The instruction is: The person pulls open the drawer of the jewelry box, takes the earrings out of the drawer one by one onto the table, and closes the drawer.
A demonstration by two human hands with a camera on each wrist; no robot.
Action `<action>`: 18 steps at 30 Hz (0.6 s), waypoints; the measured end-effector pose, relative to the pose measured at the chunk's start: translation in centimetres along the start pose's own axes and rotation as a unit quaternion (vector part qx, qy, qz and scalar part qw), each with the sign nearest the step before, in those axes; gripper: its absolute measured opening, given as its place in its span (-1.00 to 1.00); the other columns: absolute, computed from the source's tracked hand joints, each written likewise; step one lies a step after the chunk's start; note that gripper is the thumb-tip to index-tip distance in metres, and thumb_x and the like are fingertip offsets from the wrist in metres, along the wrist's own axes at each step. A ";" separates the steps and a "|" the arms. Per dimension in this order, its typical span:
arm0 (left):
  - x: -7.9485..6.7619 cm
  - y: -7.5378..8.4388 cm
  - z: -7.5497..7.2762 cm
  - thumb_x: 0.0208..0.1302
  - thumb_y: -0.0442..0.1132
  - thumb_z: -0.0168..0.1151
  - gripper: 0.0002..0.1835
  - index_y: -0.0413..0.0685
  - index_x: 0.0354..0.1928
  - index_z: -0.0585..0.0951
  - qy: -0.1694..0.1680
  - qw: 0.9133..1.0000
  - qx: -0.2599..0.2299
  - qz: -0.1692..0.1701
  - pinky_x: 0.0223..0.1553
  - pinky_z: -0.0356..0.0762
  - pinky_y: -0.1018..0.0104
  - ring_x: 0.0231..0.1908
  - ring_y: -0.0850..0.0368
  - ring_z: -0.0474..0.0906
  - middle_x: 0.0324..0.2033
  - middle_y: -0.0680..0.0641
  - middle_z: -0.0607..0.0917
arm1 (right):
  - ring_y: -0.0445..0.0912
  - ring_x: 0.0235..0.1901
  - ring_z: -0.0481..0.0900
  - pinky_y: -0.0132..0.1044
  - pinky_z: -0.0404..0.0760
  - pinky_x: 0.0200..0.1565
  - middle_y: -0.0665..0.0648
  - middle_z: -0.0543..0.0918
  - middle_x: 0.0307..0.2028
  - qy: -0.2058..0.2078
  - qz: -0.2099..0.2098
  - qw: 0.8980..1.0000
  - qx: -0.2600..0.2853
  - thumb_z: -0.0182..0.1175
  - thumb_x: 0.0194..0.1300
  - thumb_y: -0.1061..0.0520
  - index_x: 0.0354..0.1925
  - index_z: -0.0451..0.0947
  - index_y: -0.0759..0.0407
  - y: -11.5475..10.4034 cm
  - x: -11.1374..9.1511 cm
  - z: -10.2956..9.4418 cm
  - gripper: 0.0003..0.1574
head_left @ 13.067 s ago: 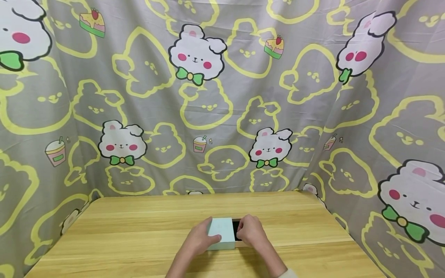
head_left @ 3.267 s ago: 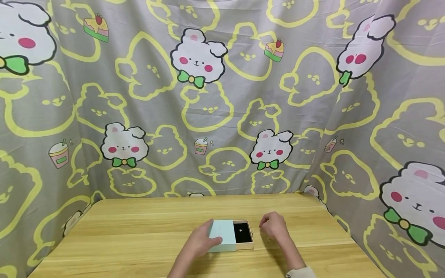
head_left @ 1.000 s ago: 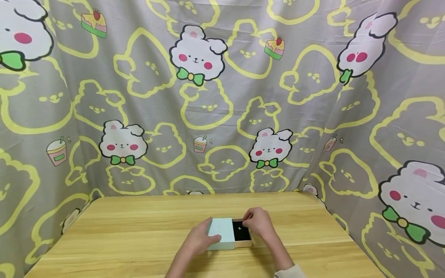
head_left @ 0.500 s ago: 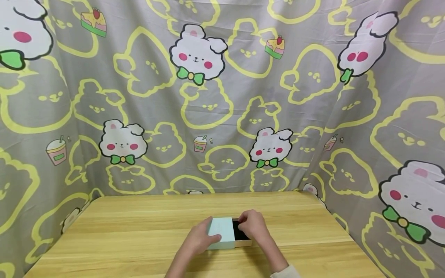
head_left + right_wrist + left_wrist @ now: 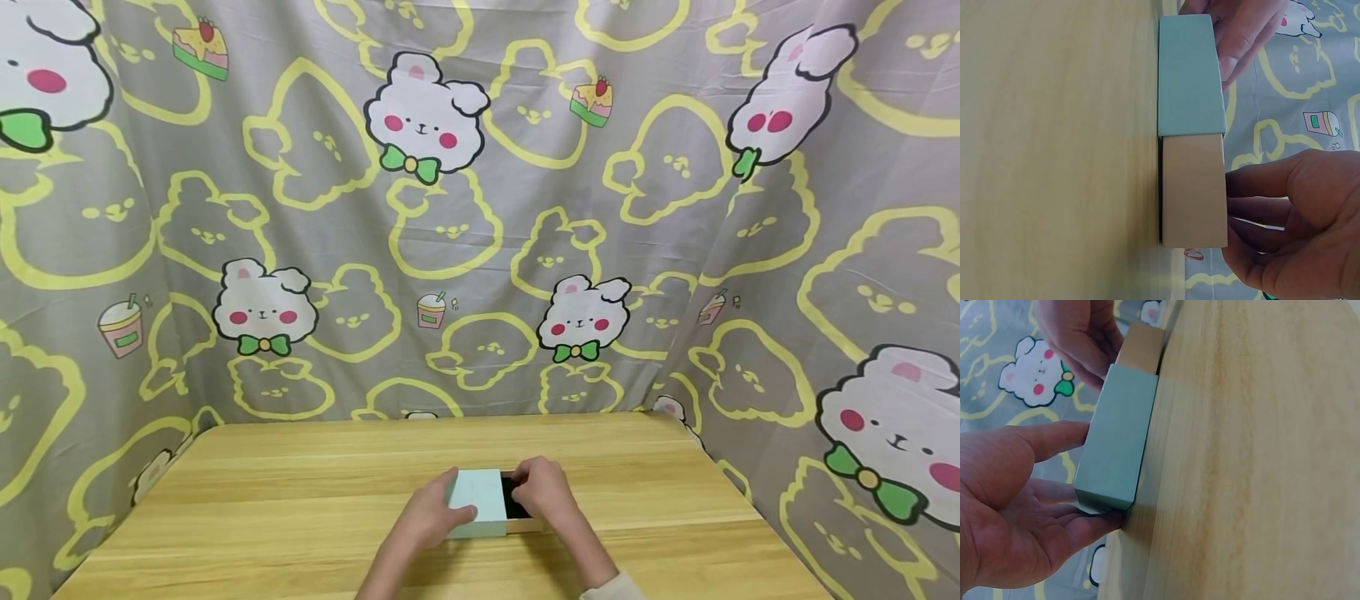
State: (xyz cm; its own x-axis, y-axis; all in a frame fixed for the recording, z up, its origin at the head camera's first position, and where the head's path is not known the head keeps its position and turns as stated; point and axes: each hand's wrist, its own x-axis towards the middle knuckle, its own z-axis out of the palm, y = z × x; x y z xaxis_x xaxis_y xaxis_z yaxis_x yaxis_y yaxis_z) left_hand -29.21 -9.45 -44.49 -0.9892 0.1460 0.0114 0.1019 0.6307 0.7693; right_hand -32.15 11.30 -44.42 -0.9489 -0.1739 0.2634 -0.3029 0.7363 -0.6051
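On the wooden table lies a drawer-style jewelry box with a mint-green sleeve (image 5: pixel 487 493) and a pinkish-tan drawer (image 5: pixel 1194 190) partly slid out to the right. My left hand (image 5: pixel 431 512) holds the sleeve's left end, thumb on top and fingers round the end, also seen in the left wrist view. My right hand (image 5: pixel 545 490) is over the drawer with its fingers bent and tips at the black lining (image 5: pixel 516 508). Whether those fingertips pinch anything is hidden by the hand and the drawer wall. No star-shaped piece shows now. A small ribbon loop (image 5: pixel 1194 254) sticks out from the drawer's end.
The light wood tabletop (image 5: pixel 300 492) extends around the box. A grey curtain (image 5: pixel 480 250) printed with rabbits and yellow outlines hangs behind it and along both sides.
Earlier, a small silvery star showed on the black lining and the right hand was right of the drawer. That hand has since moved left over the lining. The left hand keeps its hold.
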 end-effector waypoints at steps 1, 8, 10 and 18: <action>0.0 0.0 0.0 0.24 -0.09 0.44 -0.16 -0.33 0.44 0.33 0.000 1.000 -0.001 -0.001 0.33 0.31 -0.40 0.35 -0.47 0.34 0.36 -0.45 0.43 | -0.03 -0.39 0.64 -0.25 0.63 -0.41 0.17 0.77 -0.36 -0.003 0.003 1.000 -0.002 0.27 -0.02 0.41 -0.29 0.74 0.32 0.1 0.0 0.1 -0.75; 0.0 -0.1 0.1 0.24 -0.09 0.44 -0.17 -0.35 0.44 0.33 0.002 1.000 0.003 0.008 0.31 0.32 -0.42 0.33 -0.48 0.36 0.34 -0.46 0.44 | -0.03 -0.32 0.61 -0.27 0.54 -0.40 0.27 0.78 -0.19 -0.017 0.021 1.000 0.003 0.12 0.04 0.47 -0.19 0.75 0.34 -0.2 0.0 0.1 -0.61; 0.0 0.0 0.1 0.24 -0.08 0.44 -0.16 -0.36 0.43 0.33 0.003 1.000 0.005 0.011 0.30 0.33 -0.42 0.32 -0.49 0.37 0.33 -0.46 0.45 | -0.05 -0.33 0.58 -0.28 0.51 -0.40 0.28 0.78 -0.17 -0.018 0.023 1.000 0.006 0.10 0.05 0.48 -0.18 0.75 0.34 -0.3 -0.1 0.0 -0.60; -0.1 -0.1 0.0 0.24 -0.07 0.44 -0.16 -0.36 0.43 0.33 0.003 1.000 0.005 0.014 0.30 0.34 -0.41 0.31 -0.48 0.37 0.33 -0.47 0.45 | -0.10 -0.47 0.45 -0.35 0.38 -0.49 0.31 0.77 -0.14 -0.022 0.023 0.999 0.008 0.08 0.05 0.47 -0.17 0.75 0.35 -0.3 -0.2 0.0 -0.58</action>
State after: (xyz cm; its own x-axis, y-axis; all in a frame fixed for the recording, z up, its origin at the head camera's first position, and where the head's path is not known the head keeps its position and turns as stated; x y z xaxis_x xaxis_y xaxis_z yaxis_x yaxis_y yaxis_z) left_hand -29.16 -9.50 -44.55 -0.9867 0.1584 0.0371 0.1305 0.6340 0.7622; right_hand -31.86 11.09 -44.31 -0.9648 -0.1691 0.2013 -0.2596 0.7336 -0.6280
